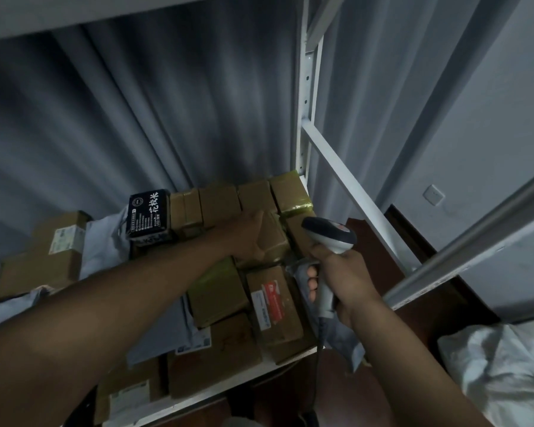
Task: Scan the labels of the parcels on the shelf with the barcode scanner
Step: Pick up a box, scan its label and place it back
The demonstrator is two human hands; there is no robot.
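The right hand (346,282) holds the scanner (329,241) by its grey handle, fingers curled around the grip, and the dark head with a red mark points to the far left, toward the parcels. Its cable (320,337) hangs down from the handle past the near edge of the shelf (198,399). The left hand (248,237) reaches over the pile and grips a brown box (273,238) in the middle, with the thumb on the near side; the fingers on the far side are hidden, and no label shows on this box. Just near the scanner lies a box with a red and white label (270,303), but its print is too small to read. Left of the left hand stands a black pack (150,215) with large white Chinese characters that read 花板米 as far as I can tell; the small lines beside them are not readable. On the far left a carton (65,241) has a white label, also blurred. A grey bag (179,334) with a white label lies under the left forearm, near the front. The parcels fill the shelf to its right edge, where the white post (305,97) stands. To the right of the post there is open room over a dark brown floor (373,241), with a socket (433,195) on the wall and white cloth (500,371) in the near right corner. Grey curtain (136,112) hangs behind the shelf.
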